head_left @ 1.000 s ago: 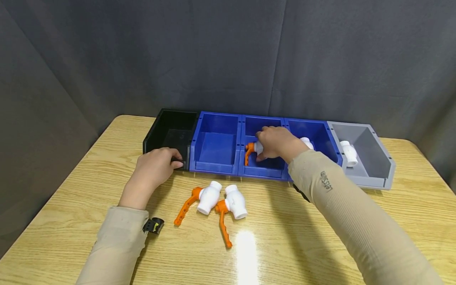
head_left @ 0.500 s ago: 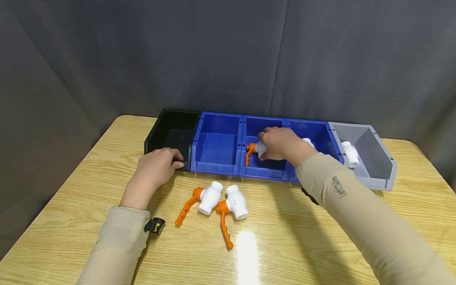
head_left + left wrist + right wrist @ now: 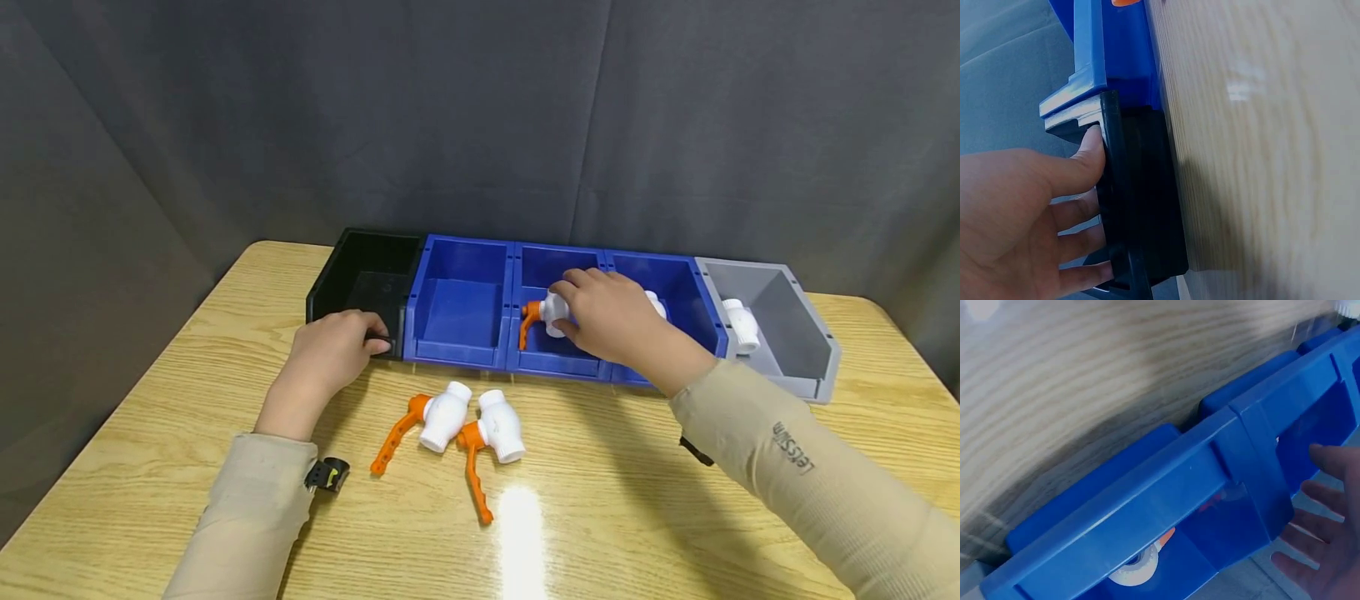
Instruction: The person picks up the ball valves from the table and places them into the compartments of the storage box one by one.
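My left hand (image 3: 330, 357) grips the front rim of the black bin (image 3: 371, 292) at the row's left end. In the left wrist view, its thumb lies against the rim of the black bin (image 3: 1141, 200). My right hand (image 3: 611, 317) is over the middle blue bin (image 3: 558, 364), beside a white ball valve (image 3: 555, 312) with an orange lever. Its fingers (image 3: 1319, 534) look loosely spread in the right wrist view, with nothing held between them. Two more valves, the left valve (image 3: 446, 417) and the right valve (image 3: 501, 427), lie on the table.
A left blue bin (image 3: 457, 354) adjoins the black bin. The right blue bin (image 3: 675, 271) holds a white valve (image 3: 655, 303), partly hidden by my hand. At the far right, a grey bin (image 3: 813, 333) holds another valve (image 3: 741, 326). A dark curtain (image 3: 480, 117) hangs behind.
My right hand has let go of the valve in the middle blue bin and drawn back slightly to the right. The left hand keeps its hold on the black bin.
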Motion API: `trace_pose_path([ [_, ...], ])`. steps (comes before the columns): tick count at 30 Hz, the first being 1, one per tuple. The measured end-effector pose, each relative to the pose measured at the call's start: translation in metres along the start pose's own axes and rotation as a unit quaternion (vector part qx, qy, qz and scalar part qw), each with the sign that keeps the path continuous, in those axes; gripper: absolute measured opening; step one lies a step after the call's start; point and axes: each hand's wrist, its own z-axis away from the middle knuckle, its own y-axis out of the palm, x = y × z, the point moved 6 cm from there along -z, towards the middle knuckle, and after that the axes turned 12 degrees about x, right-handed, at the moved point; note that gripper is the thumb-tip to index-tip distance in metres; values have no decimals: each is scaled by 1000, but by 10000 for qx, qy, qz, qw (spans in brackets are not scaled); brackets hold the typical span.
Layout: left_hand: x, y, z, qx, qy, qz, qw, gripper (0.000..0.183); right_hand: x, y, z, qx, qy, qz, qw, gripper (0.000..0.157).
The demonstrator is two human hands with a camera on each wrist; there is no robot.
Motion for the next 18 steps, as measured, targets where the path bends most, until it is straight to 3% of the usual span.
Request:
trace_pose_path([
  [7, 1, 0, 0, -2, -16, -12, 10000, 20, 7, -5, 26, -608, -129, 103, 9980, 34],
  [18, 0, -2, 1, -35, 106, -82, 9999, 19, 13, -8, 70, -1354, -224, -49, 9905, 31],
])
